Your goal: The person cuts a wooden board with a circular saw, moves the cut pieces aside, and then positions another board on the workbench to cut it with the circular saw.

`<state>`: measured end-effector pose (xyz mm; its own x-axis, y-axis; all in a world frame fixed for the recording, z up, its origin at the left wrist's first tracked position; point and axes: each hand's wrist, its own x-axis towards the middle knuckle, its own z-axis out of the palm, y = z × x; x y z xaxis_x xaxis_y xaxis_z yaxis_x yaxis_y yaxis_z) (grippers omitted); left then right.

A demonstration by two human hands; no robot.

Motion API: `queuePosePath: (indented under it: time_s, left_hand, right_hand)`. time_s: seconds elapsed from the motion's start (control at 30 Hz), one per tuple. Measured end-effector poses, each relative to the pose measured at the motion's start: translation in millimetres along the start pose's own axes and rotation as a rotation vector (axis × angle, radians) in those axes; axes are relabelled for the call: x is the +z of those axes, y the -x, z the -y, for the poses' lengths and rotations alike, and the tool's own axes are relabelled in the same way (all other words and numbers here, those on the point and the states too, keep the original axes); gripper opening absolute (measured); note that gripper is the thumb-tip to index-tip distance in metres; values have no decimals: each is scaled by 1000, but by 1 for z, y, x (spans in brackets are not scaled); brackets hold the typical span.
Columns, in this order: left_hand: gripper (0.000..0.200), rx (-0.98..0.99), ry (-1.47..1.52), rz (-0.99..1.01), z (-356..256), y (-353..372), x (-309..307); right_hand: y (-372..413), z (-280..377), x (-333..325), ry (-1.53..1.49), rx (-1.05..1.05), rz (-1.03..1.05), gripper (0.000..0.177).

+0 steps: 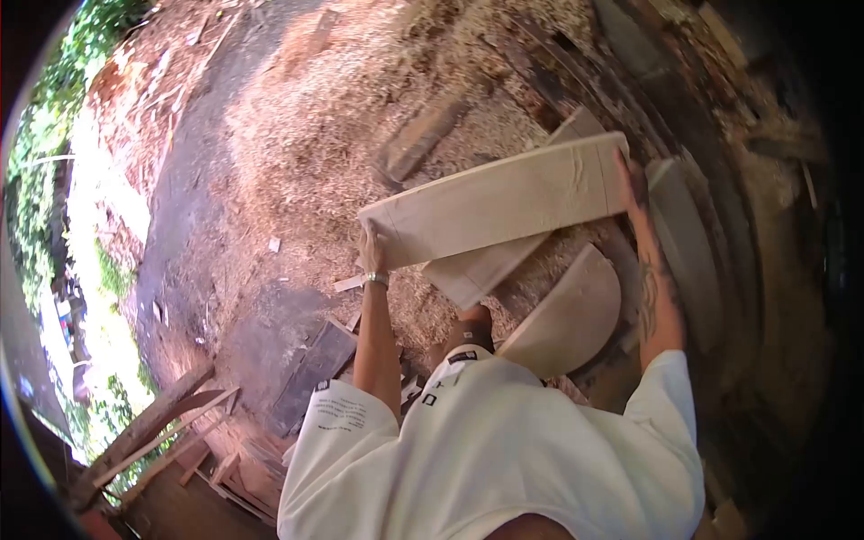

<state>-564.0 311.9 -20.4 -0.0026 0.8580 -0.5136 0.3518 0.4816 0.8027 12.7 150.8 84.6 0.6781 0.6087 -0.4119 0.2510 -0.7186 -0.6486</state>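
Note:
A wide, pale wooden board (495, 200) is held up across the middle of the head view, its right end higher in the picture than its left. My left hand (373, 248) grips the left end, with the wrist strap just below. At the opposite end, my right hand (632, 183) is closed around the edge, its fingers partly hidden. Beneath it lies another pale plank (477, 274), set at a slant and partly covered by the held board. A half-round wooden piece (576, 315) rests below, between my arms.
Wood shavings (306, 153) cover the ground ahead, with a loose wood block (421, 137) among them. A curved pale slab (679, 234) stands at the right beside dark planks. Lower left are a dark flat panel (310, 373) and a rough timber frame (171, 432).

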Motion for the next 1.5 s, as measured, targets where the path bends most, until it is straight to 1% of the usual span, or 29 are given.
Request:
queuePosePath:
  time_s: [0.1,0.17,0.23,0.33,0.37,0.43,0.47,0.5,0.53,0.6,0.67,0.73,0.77,0.8,0.83,0.87,1.0,1.07,1.1,1.17,1.2,1.27,1.3,1.33,1.37,1.4,1.43,1.47,1.5]
  left_hand:
    - [61,-131,273,-104,63,-13,-17]
    - [55,-204,409,-119,63,-10,-6]
    - [44,-305,500,-80,37,23,18]
    - [46,-174,268,-21,60,39,30]
    - [51,-111,250,-31,59,44,35]
    - [55,-274,228,67,39,54,29]
    - [54,-277,332,122,51,47,28]
    - [53,-287,436,178,64,39,27]
    - [56,-238,364,237,100,22,17]
    - [60,-110,32,268,96,20,12]
    - [66,-223,68,240,69,27,17]
    - [67,-277,335,286,80,20,3]
    - [68,-319,434,364,83,13,11]
    - [72,-313,399,402,88,7,6]
    - [72,-307,382,431,76,13,6]
    - [74,-301,332,455,74,11,2]
    - [89,-376,58,267,32,36,12]
    - [88,-357,-235,169,22,23,12]
    - [77,-163,-443,165,28,-3,10]
    - [72,251,-991,-92,-21,30,66]
    - [70,463,-1242,-244,-56,69,107]
    - [69,674,-1208,-153,-119,153,208]
    - [68,785,-1180,-107,-133,178,251]
    - [64,1058,-1041,48,-118,161,287]
    - [64,1145,-837,291,-101,134,326]
    - [67,843,-771,560,-122,175,379]
    - [67,801,-715,735,-118,178,425]
    - [63,753,-639,796,-115,194,473]
    - [61,975,-702,920,-109,183,516]
  right_hand:
    - [-76,98,46,145,-301,71,70]
    - [-113,124,77,288,-421,28,68]
    - [-133,111,112,526,-480,-83,66]
    - [-131,75,151,816,-583,-318,64]
    - [-121,70,157,834,-626,-384,64]
    - [-75,72,154,486,-625,-224,51]
    - [-42,62,159,436,-714,-392,41]
    - [-10,64,145,352,-725,-329,36]
    - [27,61,134,252,-729,-257,32]
    - [86,30,122,276,-622,-267,24]
    - [135,-17,106,191,-496,-288,15]
    - [178,-76,92,100,-360,-381,11]
    - [214,-140,81,175,-213,-542,12]
    - [236,-187,74,249,-96,-664,14]
    - [259,-212,55,223,4,-686,16]
    - [276,-230,34,192,95,-708,19]
    - [315,-314,-25,131,518,-818,19]
    - [330,-385,-53,237,525,-817,24]
    - [330,-418,-60,333,506,-967,31]
    - [339,-484,-89,205,492,-1063,35]
    - [340,-511,-102,143,474,-1108,37]
    - [334,-543,-131,45,567,-1168,44]
    - [327,-558,-154,-6,608,-1206,48]
    - [317,-576,-175,-228,693,-1226,53]
    - [307,-594,-190,-460,774,-1230,60]
    - [296,-614,-203,-692,849,-1225,67]
    - [284,-635,-215,-478,842,-1366,67]
    - [266,-669,-223,-251,841,-1492,67]
    - [250,-706,-228,-8,848,-1598,67]
